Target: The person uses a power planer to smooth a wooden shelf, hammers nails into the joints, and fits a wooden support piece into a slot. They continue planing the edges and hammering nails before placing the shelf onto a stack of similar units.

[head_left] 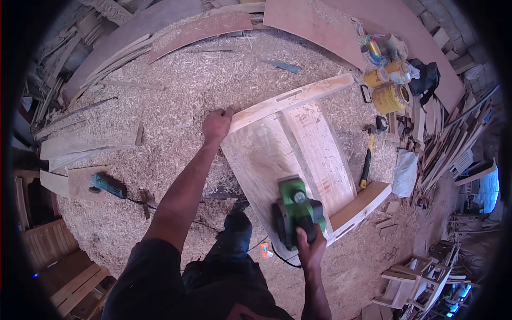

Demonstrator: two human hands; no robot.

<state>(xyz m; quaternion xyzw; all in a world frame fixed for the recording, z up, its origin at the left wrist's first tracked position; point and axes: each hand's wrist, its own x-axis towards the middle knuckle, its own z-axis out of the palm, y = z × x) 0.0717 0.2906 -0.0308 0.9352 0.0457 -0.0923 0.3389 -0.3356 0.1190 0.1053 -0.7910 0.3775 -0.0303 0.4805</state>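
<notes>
While gripping the green electric planer with right hand at the wooden panel's near edge, left hand clamped on far corner; best pushed level, steadily.

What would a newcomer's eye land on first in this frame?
The green electric planer under the right hand, low on the pale wooden panel at centre. The left hand grips the panel's upper rail corner. Wood shavings carpet the floor all around.
</notes>
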